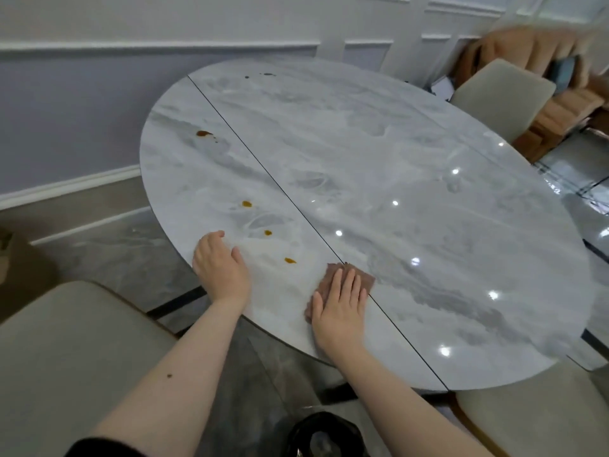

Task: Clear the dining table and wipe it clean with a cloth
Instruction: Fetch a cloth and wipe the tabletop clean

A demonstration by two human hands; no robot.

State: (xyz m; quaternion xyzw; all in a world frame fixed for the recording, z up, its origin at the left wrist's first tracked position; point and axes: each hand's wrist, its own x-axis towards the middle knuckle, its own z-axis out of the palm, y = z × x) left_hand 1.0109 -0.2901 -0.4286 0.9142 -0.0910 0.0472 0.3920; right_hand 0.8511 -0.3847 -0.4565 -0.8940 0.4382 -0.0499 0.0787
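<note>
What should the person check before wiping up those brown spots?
1. Cloth flat under right hand: ok.
2. Left hand resting on the table edge: ok.
3. Dishes cleared off the table: ok.
4. Nearest spot wiped: not ok.
5. Far spots wiped: not ok.
6. Cloth damp enough: cannot tell.

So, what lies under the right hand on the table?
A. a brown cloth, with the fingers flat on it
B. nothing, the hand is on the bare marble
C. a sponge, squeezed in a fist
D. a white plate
A: the right hand presses with straight fingers on a brown cloth that lies flat on the marble table.
</note>
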